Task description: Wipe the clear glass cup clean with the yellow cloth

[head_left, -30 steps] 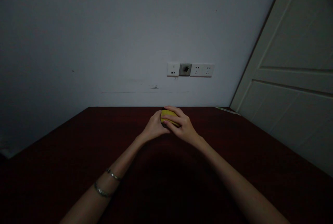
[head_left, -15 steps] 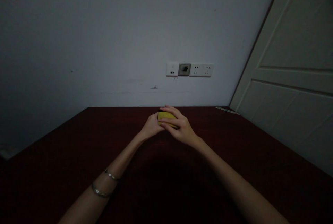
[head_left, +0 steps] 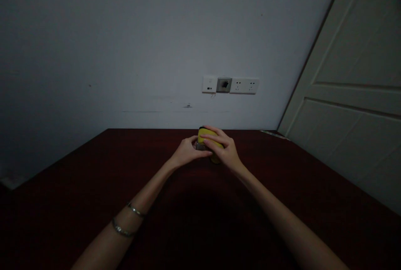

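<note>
Both my hands meet over the far middle of a dark red table [head_left: 94,203]. My right hand [head_left: 227,153] is wrapped over a small yellow object [head_left: 208,134] with a dark edge, fingers curled across its top. My left hand [head_left: 186,153] closes in from the left, its fingertips pinching a small greyish part at the object's lower left side. The room is dim, so I cannot make out what the object is. Two thin bracelets [head_left: 130,220] sit on my left forearm.
A white wall rises right behind the table, with a row of sockets and a switch [head_left: 230,85] above the hands. A white panelled door [head_left: 354,94] stands at the right. A thin flat strip [head_left: 274,134] lies at the table's far right corner.
The yellow object has turned more upright and shifted slightly right within my hands. My left fingertips now pinch at its lower left side.
</note>
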`<state>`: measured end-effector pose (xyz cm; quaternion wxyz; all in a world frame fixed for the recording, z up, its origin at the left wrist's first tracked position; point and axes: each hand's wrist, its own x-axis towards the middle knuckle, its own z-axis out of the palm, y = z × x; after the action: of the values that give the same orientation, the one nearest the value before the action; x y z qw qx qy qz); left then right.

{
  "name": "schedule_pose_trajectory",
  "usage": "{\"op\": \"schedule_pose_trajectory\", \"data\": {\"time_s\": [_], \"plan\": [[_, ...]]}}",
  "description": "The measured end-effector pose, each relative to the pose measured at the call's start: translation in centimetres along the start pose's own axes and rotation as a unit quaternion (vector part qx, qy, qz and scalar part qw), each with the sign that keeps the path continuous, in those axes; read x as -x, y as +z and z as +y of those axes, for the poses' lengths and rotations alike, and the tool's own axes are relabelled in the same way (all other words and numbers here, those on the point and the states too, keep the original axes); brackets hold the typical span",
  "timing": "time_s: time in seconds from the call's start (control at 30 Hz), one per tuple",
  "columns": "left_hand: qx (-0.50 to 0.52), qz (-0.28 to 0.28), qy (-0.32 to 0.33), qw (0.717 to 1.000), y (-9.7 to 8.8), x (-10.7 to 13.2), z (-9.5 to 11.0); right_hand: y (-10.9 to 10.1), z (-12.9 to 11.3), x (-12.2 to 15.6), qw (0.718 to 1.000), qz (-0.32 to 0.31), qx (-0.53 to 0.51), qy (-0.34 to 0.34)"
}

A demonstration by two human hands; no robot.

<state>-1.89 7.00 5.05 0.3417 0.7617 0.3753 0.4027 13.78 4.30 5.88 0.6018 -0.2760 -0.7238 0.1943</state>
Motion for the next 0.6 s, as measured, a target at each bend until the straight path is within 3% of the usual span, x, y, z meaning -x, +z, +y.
{"op": "schedule_pose_trajectory", "data": {"time_s": [0.07, 0.13, 0.33, 0.5, 0.6], "plan": [[0.019, -0.004, 0.007, 1.000, -0.1, -0.1, -0.2, 0.0, -0.3, 0.1, 0.998, -0.048, 0.010, -0.047], [0.047, -0.003, 0.008, 0.999, -0.1, -0.1, -0.1, 0.0, -0.5, 0.0, 0.997, -0.053, 0.007, -0.056], [0.102, -0.015, 0.003, 0.995, 0.1, 0.2, 0.7, -0.4, 0.1, -0.8, 0.996, 0.041, -0.052, 0.054], [0.126, -0.037, -0.002, 0.991, -0.1, 0.3, 0.6, -0.9, 0.2, -1.2, 0.990, 0.035, -0.068, 0.121], [0.138, -0.046, -0.030, 0.989, -0.3, 0.1, 0.4, -1.1, 0.3, -1.1, 0.992, 0.014, -0.062, 0.109]]}}
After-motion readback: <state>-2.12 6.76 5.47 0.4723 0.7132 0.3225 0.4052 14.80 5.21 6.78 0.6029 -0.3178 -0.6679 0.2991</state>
